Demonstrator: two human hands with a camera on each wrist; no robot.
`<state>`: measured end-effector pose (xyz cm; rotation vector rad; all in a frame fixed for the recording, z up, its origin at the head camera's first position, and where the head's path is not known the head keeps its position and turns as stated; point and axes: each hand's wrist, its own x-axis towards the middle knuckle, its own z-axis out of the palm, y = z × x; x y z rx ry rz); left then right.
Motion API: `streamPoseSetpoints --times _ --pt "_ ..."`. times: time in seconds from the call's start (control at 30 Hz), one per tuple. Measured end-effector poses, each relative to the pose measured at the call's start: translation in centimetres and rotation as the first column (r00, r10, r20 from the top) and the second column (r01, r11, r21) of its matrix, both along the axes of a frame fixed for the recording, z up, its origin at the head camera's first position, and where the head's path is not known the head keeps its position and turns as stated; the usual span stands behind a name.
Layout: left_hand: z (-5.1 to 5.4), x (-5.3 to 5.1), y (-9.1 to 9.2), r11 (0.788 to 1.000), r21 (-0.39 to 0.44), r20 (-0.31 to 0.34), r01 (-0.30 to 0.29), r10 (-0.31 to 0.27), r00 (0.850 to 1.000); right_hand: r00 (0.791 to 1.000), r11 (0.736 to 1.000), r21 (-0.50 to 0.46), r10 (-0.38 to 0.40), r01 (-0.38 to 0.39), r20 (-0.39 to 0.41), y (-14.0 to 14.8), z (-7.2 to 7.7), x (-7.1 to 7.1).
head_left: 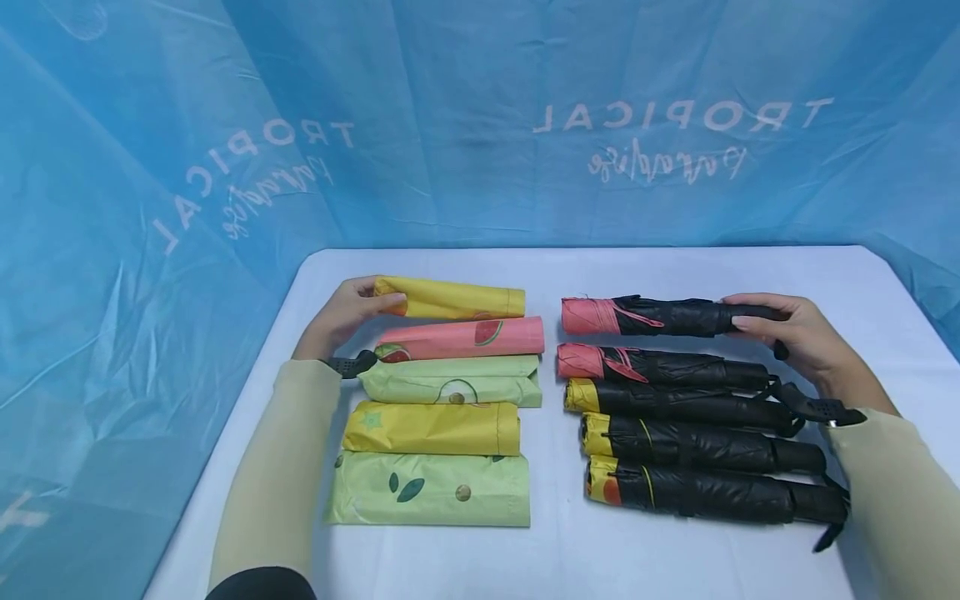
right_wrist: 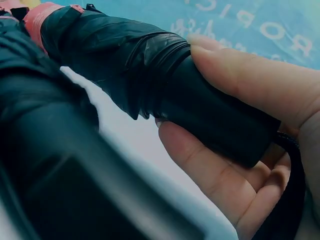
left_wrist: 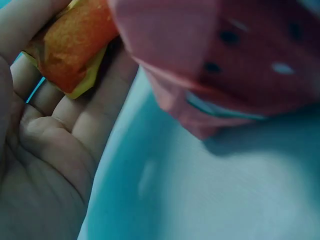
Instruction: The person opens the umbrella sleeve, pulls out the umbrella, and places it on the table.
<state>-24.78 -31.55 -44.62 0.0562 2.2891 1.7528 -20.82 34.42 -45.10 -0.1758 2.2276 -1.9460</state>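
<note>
At the far end of the left column, my left hand (head_left: 347, 312) pinches the left end of a yellow fabric umbrella sleeve (head_left: 457, 298). Its orange-printed end (left_wrist: 75, 47) lies between thumb and fingers in the left wrist view. A pink watermelon-print sleeve (head_left: 442, 340) lies just nearer. Across the table, my right hand (head_left: 813, 342) grips the black handle (right_wrist: 220, 115) of a folded umbrella (head_left: 663, 317) with a pink tip end. The thumb is on top and the fingers are beneath, with a black wrist strap (right_wrist: 287, 200) hanging by the palm.
Below the pink sleeve lie a green avocado-print sleeve (head_left: 420, 383), another yellow sleeve (head_left: 431, 429) and a wide green sleeve (head_left: 375, 492). Several folded black umbrellas (head_left: 697, 421) line the right side, their ends pink or yellow. Blue printed curtains (head_left: 480, 167) hang behind the white table (head_left: 555, 542).
</note>
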Motion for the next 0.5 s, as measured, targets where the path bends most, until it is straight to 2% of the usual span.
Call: streamPoseSetpoints --times 0.13,0.23,0.3,0.5 --pt "-0.6 0.1 0.0 0.999 -0.029 0.025 0.035 -0.034 0.999 0.995 1.000 -0.006 -0.004 0.004 0.100 -0.2 -0.6 0.4" --pt "-0.5 0.1 0.0 0.996 -0.058 0.032 0.071 -0.069 0.997 0.989 1.000 -0.007 0.001 0.000 0.148 -0.5 -1.0 0.6" --pt "-0.3 0.1 0.1 0.991 -0.091 0.029 0.097 -0.095 0.995 0.988 1.000 -0.019 0.005 -0.002 0.154 -0.6 -1.1 0.6" --pt "0.8 0.1 0.4 0.968 -0.197 0.018 0.156 -0.156 0.988 0.990 1.000 0.029 0.002 -0.006 0.139 -0.6 -1.0 0.6"
